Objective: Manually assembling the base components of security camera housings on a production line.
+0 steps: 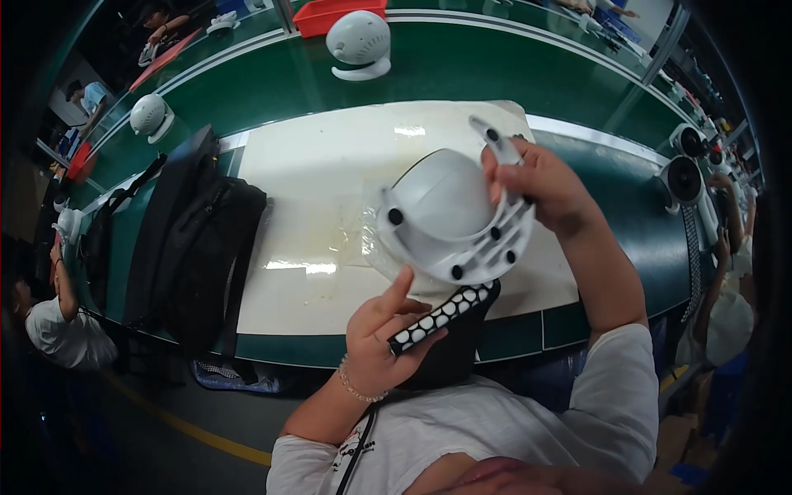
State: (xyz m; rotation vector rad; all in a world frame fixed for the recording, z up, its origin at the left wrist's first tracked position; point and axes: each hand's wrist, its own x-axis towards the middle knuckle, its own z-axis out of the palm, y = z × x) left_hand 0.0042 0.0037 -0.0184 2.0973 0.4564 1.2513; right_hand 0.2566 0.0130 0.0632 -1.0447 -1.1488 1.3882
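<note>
In my right hand (536, 183) is a white rounded appliance (443, 194), tilted so that its curved base shows. Several round black pads (457, 271) dot the base. The fingers of that hand close round the base's right side, partly blurred by motion. My left hand (378, 337) grips a black strip (444, 315) covered in rows of white round spots, just below the appliance. The left index finger points up close to the base's lower edge; whether it touches is hard to tell. A pale worn mat (301, 181) lies under the appliance.
A black bag (216, 247) lies left of the mat. Similar white appliances stand beyond on the green surface, one at the top centre (359, 43) and one at left (150, 116). A red bin (330, 15) sits behind. Black-faced units (683, 179) stand at right. Other people work on both sides.
</note>
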